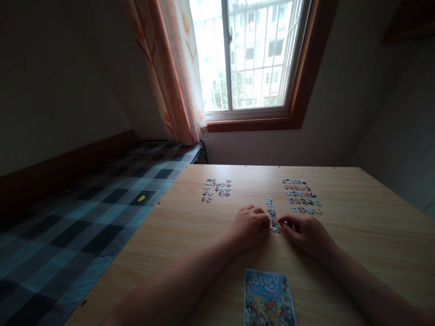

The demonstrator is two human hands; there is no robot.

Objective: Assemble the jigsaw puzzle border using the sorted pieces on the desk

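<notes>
1. Daylight from a barred window (258,59) falls on a pale wooden desk (190,240); a checked bed (102,222) lies well to the left of the puzzle strip (271,209).
2. That narrow strip, the work in hand, lies on the desk between the two hands. To its left sits a small group of puzzle pieces (224,189); to its right, beyond the right hand, are rows of pieces (301,194). Nearer the person than the strip is a "Bluey" picture sheet (270,299).
3. Left hand (253,222): just beside the strip's left edge, fingers curled; I cannot tell whether they grip anything.
4. Right hand (306,231): at the strip's right edge, thumb and forefinger tips close together; whether a piece is between them is too small to tell.
5. My judgement: a piece is being fitted or adjusted here; the next move calls for careful edge alignment and light pressure, with the strip steadied.
</notes>
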